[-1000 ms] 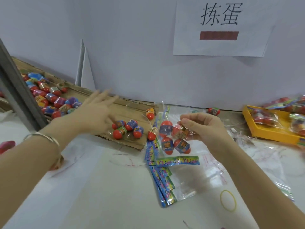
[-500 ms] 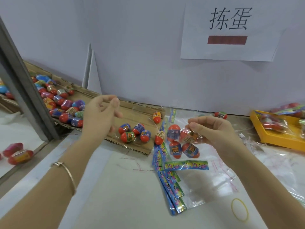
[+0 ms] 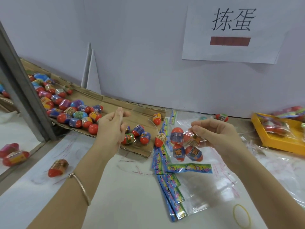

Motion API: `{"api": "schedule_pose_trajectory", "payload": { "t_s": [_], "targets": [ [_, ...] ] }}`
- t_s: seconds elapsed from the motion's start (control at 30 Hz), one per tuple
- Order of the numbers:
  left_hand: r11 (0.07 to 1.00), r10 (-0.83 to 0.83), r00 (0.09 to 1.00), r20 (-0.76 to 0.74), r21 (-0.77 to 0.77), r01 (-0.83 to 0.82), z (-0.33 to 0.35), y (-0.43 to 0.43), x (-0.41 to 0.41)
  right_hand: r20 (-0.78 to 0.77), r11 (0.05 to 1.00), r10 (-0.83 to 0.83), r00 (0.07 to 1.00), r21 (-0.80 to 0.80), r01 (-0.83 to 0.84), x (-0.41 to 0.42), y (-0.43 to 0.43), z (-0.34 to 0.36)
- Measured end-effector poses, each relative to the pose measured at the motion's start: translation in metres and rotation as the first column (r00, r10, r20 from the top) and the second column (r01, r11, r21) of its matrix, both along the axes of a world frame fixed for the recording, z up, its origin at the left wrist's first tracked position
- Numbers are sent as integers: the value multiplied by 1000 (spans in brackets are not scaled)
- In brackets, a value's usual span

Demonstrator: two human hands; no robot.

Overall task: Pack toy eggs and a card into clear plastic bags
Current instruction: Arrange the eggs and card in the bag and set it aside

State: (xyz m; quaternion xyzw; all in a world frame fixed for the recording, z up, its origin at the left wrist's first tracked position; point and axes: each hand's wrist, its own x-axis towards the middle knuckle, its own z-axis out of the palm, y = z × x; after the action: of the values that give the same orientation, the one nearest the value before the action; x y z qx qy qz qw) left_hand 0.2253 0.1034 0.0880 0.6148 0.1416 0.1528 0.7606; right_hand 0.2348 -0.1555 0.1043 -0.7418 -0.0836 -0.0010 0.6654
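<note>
Head view: above the white table, right hand pinching film of the clear plastic bag at a red plastic toy egg with a brown label, three more such eggs just beside it toward the near side. Left hand curled, thumb to forefinger, perhaps on faint film; cannot tell. Risk of slipping: slick film, a small pinch, round eggs free to roll out across the table. Pinched egg tilted, long axis diagonal, red dome toward upper left. Long colourful paper card lying across the bag below the eggs, long axis left to right.
</note>
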Motion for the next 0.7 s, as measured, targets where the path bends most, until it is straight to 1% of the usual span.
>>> {"api": "schedule_pose_trajectory", "payload": {
  "t_s": [0.03, 0.1, 0.17, 0.2, 0.23, 0.3, 0.37, 0.4, 0.47, 0.57, 0.67, 0.7],
  "targets": [
    [994, -78, 997, -5, -74, 78, 3, 1, -2, 1, 1000, -3, 1000, -6, 3, 0, 0, 0],
    [948, -218, 976, 20, -234, 216, 5, 2, -5, 6, 1000, -8, 1000, -21, 8, 1, 1, -1],
    [898, -247, 963, 104, -348, 268, 2, 2, -4, 9, 999, -13, 1000, -30, 13, 1, 1, -1],
    [896, -217, 966, 142, -364, 255, 1, 0, -4, 11, 999, -17, 1000, -38, 17, 1, 1, -1],
    [919, -179, 970, 164, -324, 224, 0, -3, -4, 14, 999, -20, 1000, -46, 21, 1, 1, -1],
    [973, -122, 971, 208, -170, 159, -3, -5, -3, 20, 998, -23, 1000, -51, 24, 1, 1, 0],
    [993, -82, 964, 253, -61, 100, -2, -5, -6, 25, 998, -18, 1000, -59, 19, 1, 1, 0],
    [996, -62, 964, 259, -39, 74, -2, -4, -7, 29, 998, -14, 999, -66, 16, 1, 1, -1],
    [997, -57, 967, 247, -31, 67, -2, -3, -8, 32, 997, -11, 999, -80, 14, 1, 1, -1],
    [994, -77, 976, 203, -62, 91, -2, -4, -9, 33, 996, -12, 999, -85, 15, 1, 1, -2],
    [994, -67, 993, 92, -78, 74, 6, -8, -6, 32, 996, -13, 999, -89, 16, 2, 2, -4],
    [997, -36, 998, 44, -70, 39, 8, -10, -5, 33, 996, -11, 999, -90, 14, 2, 2, -5]
  ]
}}
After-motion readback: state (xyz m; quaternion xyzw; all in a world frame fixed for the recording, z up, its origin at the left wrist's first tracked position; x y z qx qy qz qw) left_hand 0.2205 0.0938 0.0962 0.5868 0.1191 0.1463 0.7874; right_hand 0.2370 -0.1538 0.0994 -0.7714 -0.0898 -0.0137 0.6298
